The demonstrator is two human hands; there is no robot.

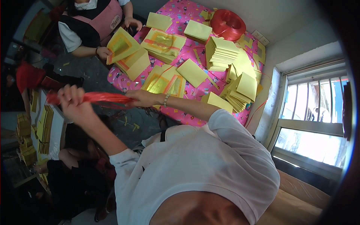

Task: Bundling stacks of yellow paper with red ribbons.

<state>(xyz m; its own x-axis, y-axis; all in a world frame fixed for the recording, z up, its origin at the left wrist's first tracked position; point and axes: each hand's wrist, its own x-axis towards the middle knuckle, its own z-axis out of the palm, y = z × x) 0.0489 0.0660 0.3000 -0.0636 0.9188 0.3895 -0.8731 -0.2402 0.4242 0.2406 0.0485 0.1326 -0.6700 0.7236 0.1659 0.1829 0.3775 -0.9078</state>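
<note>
A bundle of shiny red plastic twine (107, 98) is stretched between my hands, in front of my chest and off to the left of the table. My left hand (75, 102) is wrapped round its left end, slightly blurred, with a short tail sticking out beyond the fist. At the other end my right hand (142, 98), with a bracelet at the wrist, has its fingers closed on the strands. Nearest to that hand on the table lie yellow paper sheets (159, 80) with gold-coloured panels and red borders.
A pink patterned table (193, 108) bears several yellow paper stacks (221, 54) and a large red twine roll (228, 24). A co-worker (88, 30) holds yellow papers at its far left. Other people and a white table (56, 131) are at left; a barred window (315, 112) is at right.
</note>
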